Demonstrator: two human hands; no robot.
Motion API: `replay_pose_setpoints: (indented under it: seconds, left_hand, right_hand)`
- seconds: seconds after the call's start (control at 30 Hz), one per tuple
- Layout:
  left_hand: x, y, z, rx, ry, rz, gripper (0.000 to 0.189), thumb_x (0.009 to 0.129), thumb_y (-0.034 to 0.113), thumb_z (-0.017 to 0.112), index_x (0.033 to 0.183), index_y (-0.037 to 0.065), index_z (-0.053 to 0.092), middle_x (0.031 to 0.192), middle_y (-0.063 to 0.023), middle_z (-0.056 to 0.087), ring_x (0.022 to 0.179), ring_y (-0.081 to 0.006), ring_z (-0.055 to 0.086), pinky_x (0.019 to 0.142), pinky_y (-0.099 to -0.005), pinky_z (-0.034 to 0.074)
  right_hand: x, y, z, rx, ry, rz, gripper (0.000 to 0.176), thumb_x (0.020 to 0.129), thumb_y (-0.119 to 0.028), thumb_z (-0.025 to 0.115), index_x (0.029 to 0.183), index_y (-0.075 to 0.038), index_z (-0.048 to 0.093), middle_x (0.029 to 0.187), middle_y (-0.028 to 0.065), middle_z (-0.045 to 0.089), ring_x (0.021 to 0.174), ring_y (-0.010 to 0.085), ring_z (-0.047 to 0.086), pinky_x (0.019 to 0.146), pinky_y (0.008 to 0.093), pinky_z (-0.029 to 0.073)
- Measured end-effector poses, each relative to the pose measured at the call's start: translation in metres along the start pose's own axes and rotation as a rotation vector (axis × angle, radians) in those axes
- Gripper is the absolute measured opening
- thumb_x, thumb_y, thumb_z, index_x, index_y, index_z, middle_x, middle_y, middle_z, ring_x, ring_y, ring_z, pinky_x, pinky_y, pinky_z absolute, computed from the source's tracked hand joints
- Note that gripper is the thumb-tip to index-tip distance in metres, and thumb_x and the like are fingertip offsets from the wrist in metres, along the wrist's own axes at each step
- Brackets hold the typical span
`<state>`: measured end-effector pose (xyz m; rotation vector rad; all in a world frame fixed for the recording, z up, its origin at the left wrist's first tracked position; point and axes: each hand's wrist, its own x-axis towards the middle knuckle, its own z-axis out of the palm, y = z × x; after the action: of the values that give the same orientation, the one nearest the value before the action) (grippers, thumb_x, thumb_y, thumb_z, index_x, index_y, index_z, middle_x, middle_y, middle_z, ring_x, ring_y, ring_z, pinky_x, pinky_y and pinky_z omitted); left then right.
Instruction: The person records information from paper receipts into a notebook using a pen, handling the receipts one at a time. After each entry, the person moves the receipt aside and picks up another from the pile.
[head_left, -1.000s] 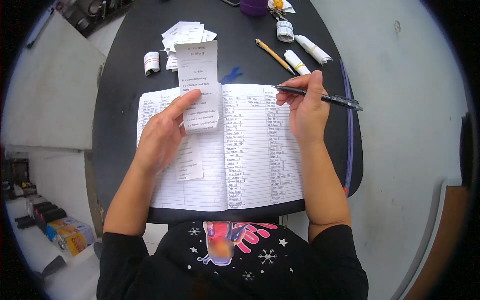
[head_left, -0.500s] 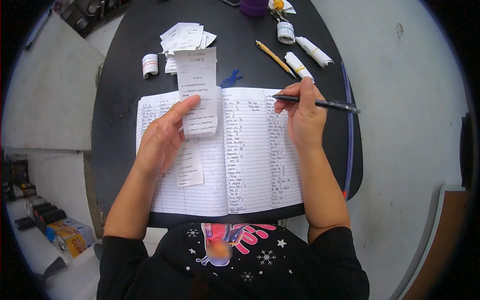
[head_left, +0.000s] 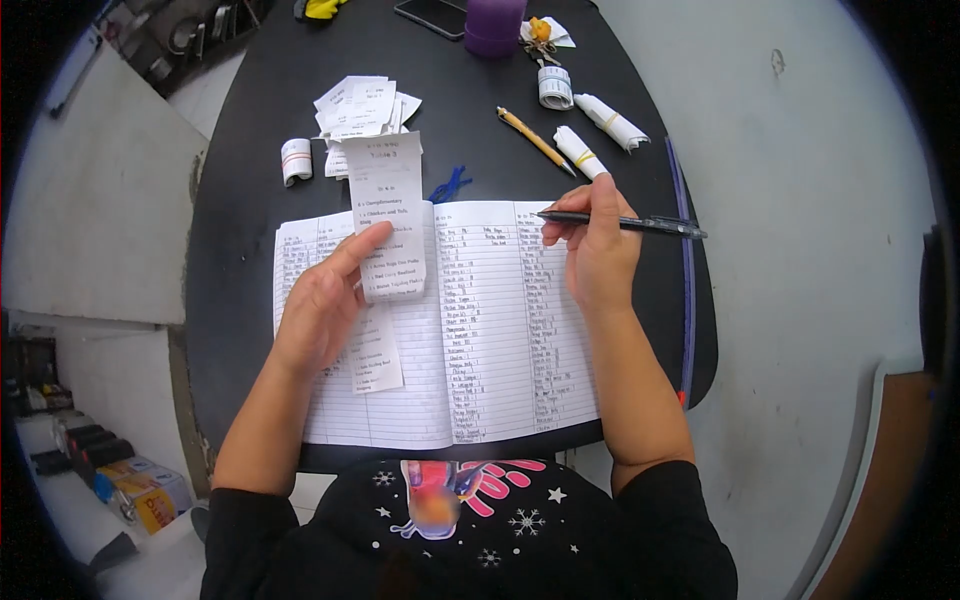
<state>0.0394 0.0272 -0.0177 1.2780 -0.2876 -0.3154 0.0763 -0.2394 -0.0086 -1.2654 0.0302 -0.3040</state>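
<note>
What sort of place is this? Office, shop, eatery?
Probably a restaurant back office. The left hand holds a printed order receipt listing food items, the right hand holds a pen over a notebook of handwritten lists, and banded receipt rolls lie on the black table.

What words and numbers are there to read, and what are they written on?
"Table 3": this is what the top of the receipt in the left hand seems to say.
"Complimentary", "Chicken and Tofu": lower on it and faint; its other lines are blurred.
Handwriting in the notebook: too small to read.
Print on the loose slips and the boxes: blurred.
The pen in the right hand: no readable text.
</note>
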Motion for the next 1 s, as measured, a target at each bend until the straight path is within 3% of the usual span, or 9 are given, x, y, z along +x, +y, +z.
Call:
replay_pose_setpoints:
  seconds: [0.07, 0.17, 0.47, 1.0]
  left_hand:
    - [-0.0002, -0.0006, 0.0022, 0.03, 0.05, -0.016, 0.077, 0.085, 0.057, 0.044, 0.134, -0.002, 0.039, 0.136, -0.0205, 0.041, 0.126, -0.0286, 0.039, 0.103, -0.0439, 0.031]
    - [-0.0009, 0.0013, -0.0013, -0.012, -0.023, -0.005, 0.072, 0.089, 0.051, 0.045, 0.134, -0.006, 0.037, 0.14, -0.0178, 0.034, 0.127, -0.0261, 0.036, 0.104, -0.04, 0.029]
    - [0.0006, 0.0021, 0.0001, -0.02, -0.041, 0.03, 0.074, 0.089, 0.05, 0.046, 0.133, -0.008, 0.035, 0.14, -0.0199, 0.033, 0.129, -0.028, 0.034, 0.106, -0.0412, 0.027]
    - [-0.0003, 0.0008, -0.0023, -0.034, -0.053, 0.022, 0.073, 0.09, 0.05, 0.045, 0.134, -0.007, 0.035, 0.14, -0.0192, 0.033, 0.129, -0.0269, 0.033, 0.105, -0.0409, 0.027]
  right_hand:
    - [-0.0001, 0.0006, 0.0004, 0.016, 0.009, -0.007, 0.041, 0.096, -0.032, 0.044, 0.072, -0.001, 0.053, 0.067, 0.0107, 0.055, 0.052, 0.0163, 0.056, 0.048, 0.0271, 0.047]
    - [0.0009, 0.0004, 0.0017, 0.038, 0.03, -0.026, 0.043, 0.095, -0.033, 0.046, 0.068, 0.0, 0.055, 0.064, 0.0087, 0.056, 0.049, 0.0142, 0.055, 0.046, 0.0247, 0.046]
    - [0.0038, -0.0005, -0.0005, 0.044, 0.073, -0.028, 0.042, 0.096, -0.03, 0.046, 0.065, -0.002, 0.053, 0.062, 0.008, 0.055, 0.046, 0.0125, 0.051, 0.043, 0.0229, 0.042]
    - [0.0038, -0.0022, -0.0016, 0.005, 0.076, -0.069, 0.044, 0.096, -0.03, 0.044, 0.061, -0.005, 0.049, 0.055, 0.0049, 0.049, 0.044, 0.0099, 0.044, 0.041, 0.0226, 0.035]
